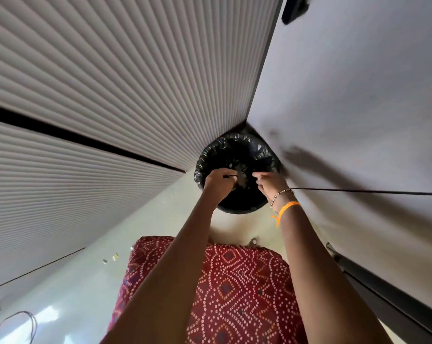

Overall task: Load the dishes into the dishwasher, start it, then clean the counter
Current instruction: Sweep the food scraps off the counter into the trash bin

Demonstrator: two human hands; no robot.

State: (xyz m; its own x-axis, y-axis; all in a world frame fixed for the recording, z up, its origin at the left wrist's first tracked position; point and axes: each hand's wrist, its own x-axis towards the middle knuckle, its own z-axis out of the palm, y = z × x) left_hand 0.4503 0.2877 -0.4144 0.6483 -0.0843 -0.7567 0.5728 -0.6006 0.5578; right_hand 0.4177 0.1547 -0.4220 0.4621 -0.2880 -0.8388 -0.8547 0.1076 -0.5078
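Observation:
A round bin with a black liner (234, 150) stands on the floor in the corner between two walls. Both my hands are over its mouth. My left hand (218, 182) is curled into a fist and grips a thin dark item (228, 176) that points right. A greyish clump of scraps (241, 179) shows between the hands, above the bin's dark inside. My right hand (269, 183), with a bead bracelet and an orange band on the wrist, has its fingers curled close to the clump. Whether they touch it is unclear. No dishes, dishwasher or counter are in view.
A ribbed white panel (98, 90) runs along the left and a plain white wall (359, 95) along the right. A thin dark cord (371, 191) crosses the right wall. Small crumbs (115, 256) and a wire loop (23, 321) lie on the pale floor.

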